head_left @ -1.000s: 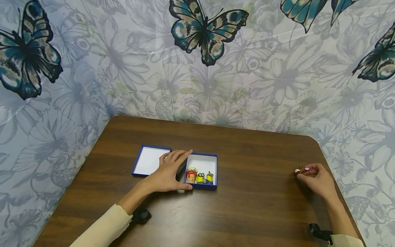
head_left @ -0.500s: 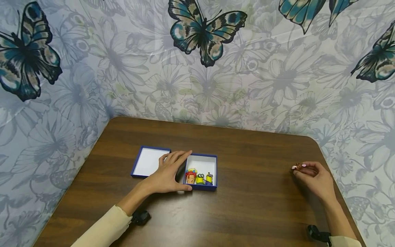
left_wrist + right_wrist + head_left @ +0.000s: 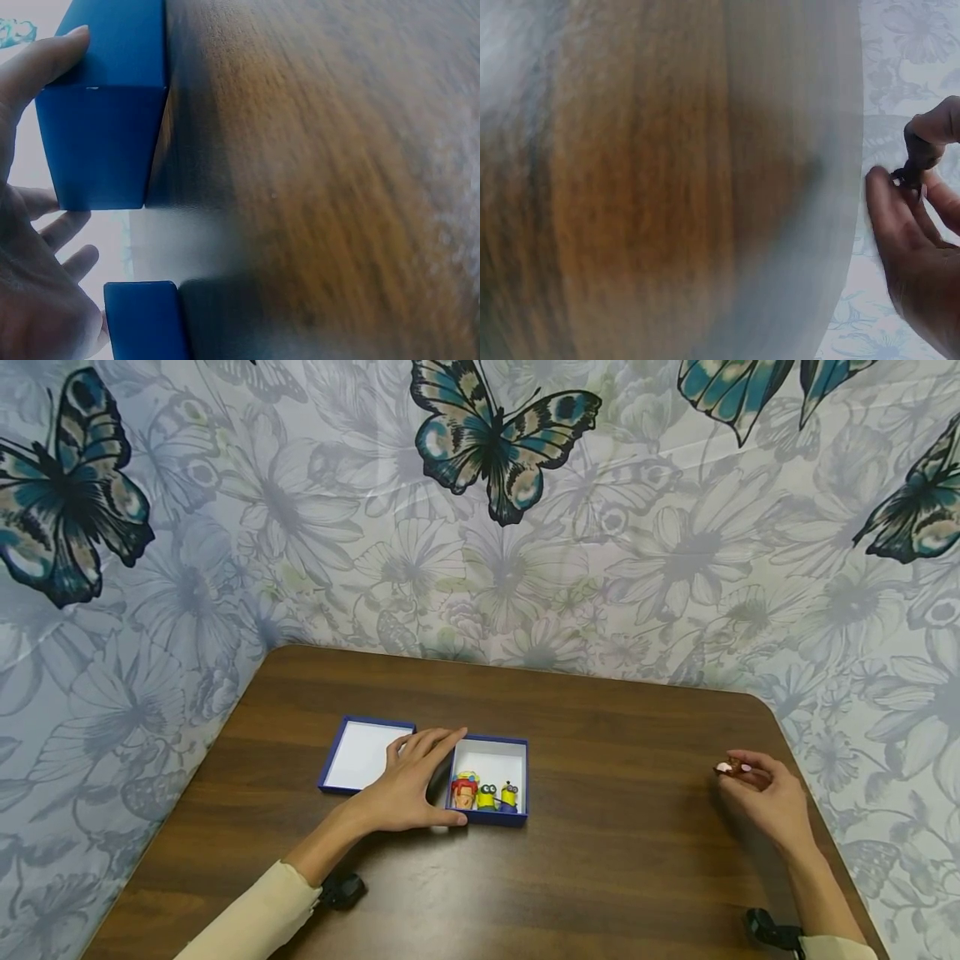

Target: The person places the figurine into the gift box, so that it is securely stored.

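My left hand [image 3: 408, 785] holds an open blue box [image 3: 491, 817] at its left end, thumb on the front wall and fingers reaching to the back edge. Three small toy figures stand in its white interior: one with a red top [image 3: 465, 789] and two yellow Minion figures [image 3: 487, 796]. The left wrist view shows the thumb against the box's blue wall [image 3: 101, 142]. Off to the right, my right hand [image 3: 772, 802] pinches a small brown-and-white object [image 3: 731, 766] above the table. In the right wrist view this object is dark, partly hidden by the fingers [image 3: 889, 217].
A blue-rimmed lid [image 3: 367, 753], white inside, lies left of the box, partly behind the left hand. The brown wooden table [image 3: 615, 860] ends at the right just past the right hand. Behind it hangs a butterfly-and-flower patterned backdrop [image 3: 300, 568].
My right hand has risen slightly, and the small brown object has turned between its fingers. The left hand, box and figures stay as they were.
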The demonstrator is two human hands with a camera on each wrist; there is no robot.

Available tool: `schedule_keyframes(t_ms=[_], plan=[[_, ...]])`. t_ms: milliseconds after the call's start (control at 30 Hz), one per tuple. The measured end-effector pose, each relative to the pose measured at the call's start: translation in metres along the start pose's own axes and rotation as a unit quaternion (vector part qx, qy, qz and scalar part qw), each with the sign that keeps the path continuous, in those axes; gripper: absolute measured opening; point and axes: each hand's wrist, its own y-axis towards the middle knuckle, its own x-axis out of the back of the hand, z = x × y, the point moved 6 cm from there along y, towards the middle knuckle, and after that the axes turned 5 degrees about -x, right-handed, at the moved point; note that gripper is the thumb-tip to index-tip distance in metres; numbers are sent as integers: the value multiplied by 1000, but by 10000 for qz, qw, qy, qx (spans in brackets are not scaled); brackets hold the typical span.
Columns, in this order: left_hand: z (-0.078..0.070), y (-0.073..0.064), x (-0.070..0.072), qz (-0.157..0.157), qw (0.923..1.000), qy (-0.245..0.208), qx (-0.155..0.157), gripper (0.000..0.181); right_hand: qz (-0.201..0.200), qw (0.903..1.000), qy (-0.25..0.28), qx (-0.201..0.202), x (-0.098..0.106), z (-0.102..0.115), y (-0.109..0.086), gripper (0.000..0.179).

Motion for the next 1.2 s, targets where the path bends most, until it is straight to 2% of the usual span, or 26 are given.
schedule_keyframes(t_ms=[233,500,933,1033,1200], plan=[[-1,0,-1,21,10000,23,3,126,-10,9995,-2,312,0,4,-3,46],[1,0,-1,23,10000,8,18,126,-26,9998,-55,184,0,4,-2,56],[0,-1,0,-11,10000,12,8,126,68,9993,-333,124,-4,0,0,52],[-1,0,0,-13,10000,0,-2,126,128,9991,-329,224,-7,1,0,51],[-1,0,0,-18,10000,6,-22,126,311,9973,-258,608,-14,7,-1,51]])
